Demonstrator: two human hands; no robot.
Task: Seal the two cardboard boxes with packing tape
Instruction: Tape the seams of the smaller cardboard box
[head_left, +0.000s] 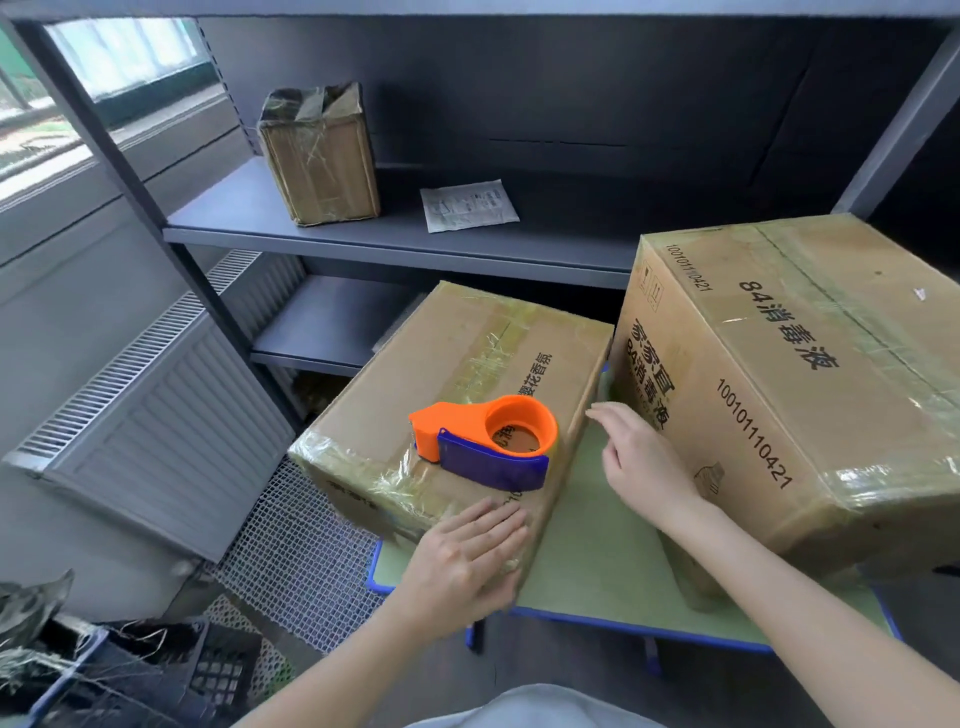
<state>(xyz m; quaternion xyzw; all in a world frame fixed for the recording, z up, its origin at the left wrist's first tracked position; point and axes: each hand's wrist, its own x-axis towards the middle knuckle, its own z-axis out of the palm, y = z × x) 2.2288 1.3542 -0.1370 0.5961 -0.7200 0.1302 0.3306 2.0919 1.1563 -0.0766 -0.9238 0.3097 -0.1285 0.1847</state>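
Two cardboard boxes stand on a small green table (587, 551). The smaller box (415, 384) on the left carries an orange and blue tape dispenser (488, 441) on its top. Clear tape runs along its seam and corners. My left hand (467, 556) presses flat on its near corner, fingers straight. The larger box (810, 374) on the right, printed with black characters, also shows tape over its top seam and edges. My right hand (639, 457) hovers in the gap between the two boxes, fingers relaxed and holding nothing.
A dark metal shelf (363, 234) stands behind the table with a taped small box (322, 156) and a white packet (467, 205) on it. A radiator (156, 426) lines the left wall. A white mesh mat (291, 561) and a dark crate (156, 670) lie on the floor.
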